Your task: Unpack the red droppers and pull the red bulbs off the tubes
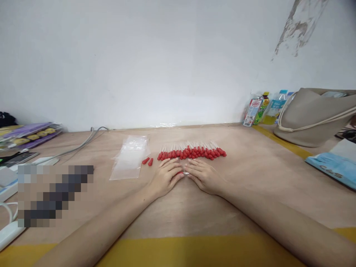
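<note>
A row of several glass droppers with red rubber bulbs [191, 151] lies on the wooden table [250, 174]. My left hand [166, 176] and my right hand [202, 175] rest on the table just in front of that row, fingertips meeting. Between them they pinch one dropper [184, 172]: the left fingers close on its red bulb, the right fingers on its clear tube. Two loose red bulbs [148, 161] lie left of the row. A stack of small clear plastic bags [129, 157] lies further left.
Bottles and a carton [260, 108] stand against the white wall at the right, beside a beige bag [314, 116] and a blue packet [332, 165]. Cables [80, 144], a power strip [9, 231] and a purple tray [30, 134] are at the left.
</note>
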`<state>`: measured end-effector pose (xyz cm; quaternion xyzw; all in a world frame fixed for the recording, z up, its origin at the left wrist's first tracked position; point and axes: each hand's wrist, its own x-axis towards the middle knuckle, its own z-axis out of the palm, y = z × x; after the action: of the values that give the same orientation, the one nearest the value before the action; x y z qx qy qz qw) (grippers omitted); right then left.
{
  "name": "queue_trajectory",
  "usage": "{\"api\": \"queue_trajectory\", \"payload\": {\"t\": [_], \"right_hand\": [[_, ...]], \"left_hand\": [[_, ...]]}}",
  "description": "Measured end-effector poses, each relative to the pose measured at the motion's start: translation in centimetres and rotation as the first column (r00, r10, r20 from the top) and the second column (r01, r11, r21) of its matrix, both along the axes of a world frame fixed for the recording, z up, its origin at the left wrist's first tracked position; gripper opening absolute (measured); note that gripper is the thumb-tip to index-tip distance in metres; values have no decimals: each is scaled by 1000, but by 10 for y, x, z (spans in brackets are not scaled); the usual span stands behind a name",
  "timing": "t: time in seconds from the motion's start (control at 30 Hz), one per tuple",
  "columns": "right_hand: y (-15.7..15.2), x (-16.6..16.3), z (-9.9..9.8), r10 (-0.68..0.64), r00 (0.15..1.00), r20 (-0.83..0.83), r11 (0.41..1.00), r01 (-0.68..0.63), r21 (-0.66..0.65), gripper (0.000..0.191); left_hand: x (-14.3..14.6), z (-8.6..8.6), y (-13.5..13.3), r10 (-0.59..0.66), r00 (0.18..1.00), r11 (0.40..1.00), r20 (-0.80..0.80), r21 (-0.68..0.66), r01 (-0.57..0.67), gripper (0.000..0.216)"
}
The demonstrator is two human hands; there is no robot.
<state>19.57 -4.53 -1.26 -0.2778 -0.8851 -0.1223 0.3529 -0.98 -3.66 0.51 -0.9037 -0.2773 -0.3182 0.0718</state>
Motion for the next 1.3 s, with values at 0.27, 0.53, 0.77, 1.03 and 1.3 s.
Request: {"api": "queue_trajectory", "payload": {"t": [0.27, 0.53, 0.77, 1.03, 1.3], "right_hand": [[6, -3, -11, 84, 984, -156, 994, -93, -52, 28], [3, -1, -9, 127, 985, -117, 992, -129, -7, 22], [2, 1, -7, 105, 994, -33, 990, -102, 95, 19], [-3, 3, -1, 110, 994, 11, 983, -110, 145, 20], [-5, 5, 2, 126, 991, 32, 967, -130, 221, 21]], "left_hand": [[3, -3, 0, -88, 995, 996, 50, 26, 86, 18], [1, 3, -5, -79, 995, 997, -53, -10, 79, 16], [-1, 4, -6, -95, 992, 995, -81, -50, 91, 16], [-2, 4, -6, -103, 987, 990, -123, -105, 90, 18], [-3, 5, -6, -129, 984, 988, -119, -103, 117, 16]]}}
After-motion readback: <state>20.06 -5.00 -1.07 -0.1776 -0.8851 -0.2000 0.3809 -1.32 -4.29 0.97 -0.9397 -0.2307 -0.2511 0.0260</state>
